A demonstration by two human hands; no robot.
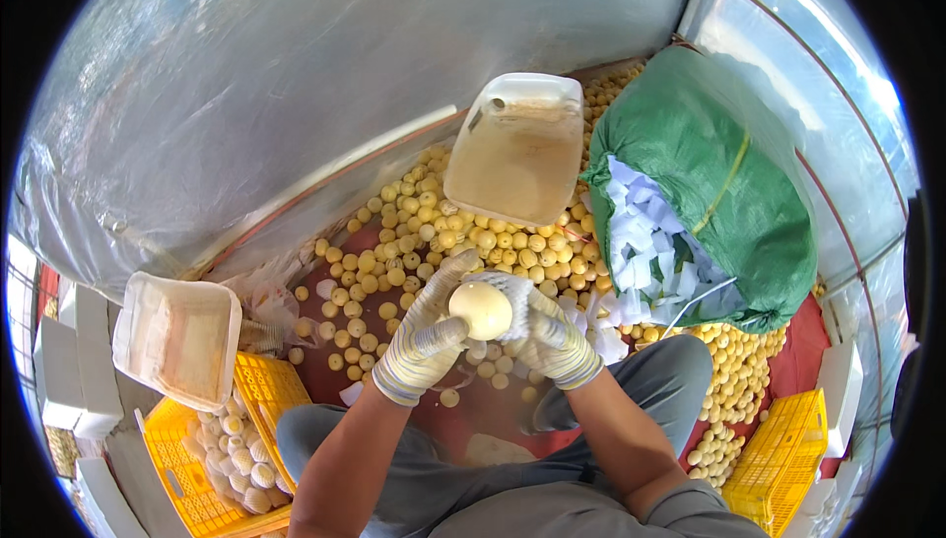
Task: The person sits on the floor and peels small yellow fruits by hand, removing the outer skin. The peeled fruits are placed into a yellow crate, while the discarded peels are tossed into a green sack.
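Note:
In my left hand (426,342), wearing a striped knit glove, is a round pale-yellow fruit (480,311) that looks like a melon. The fingers and thumb grip its left side. My right hand (556,341), gloved alike, holds a white foam net sleeve (510,295) against the fruit's right side. How far the sleeve wraps around behind the fruit cannot be seen. Beneath and beyond both hands, many similar yellow fruits (526,250) lie heaped and scattered on a red ground sheet (318,361).
A green woven sack (709,154) spills white foam sleeves (643,250) at right. One translucent plastic tub (517,154) rests on the heap; another tub (177,338) is at left, above a yellow crate (174,464) of sleeved fruit (240,457). A second yellow crate (780,457) stands right. Plastic sheeting (414,28) walls the far side.

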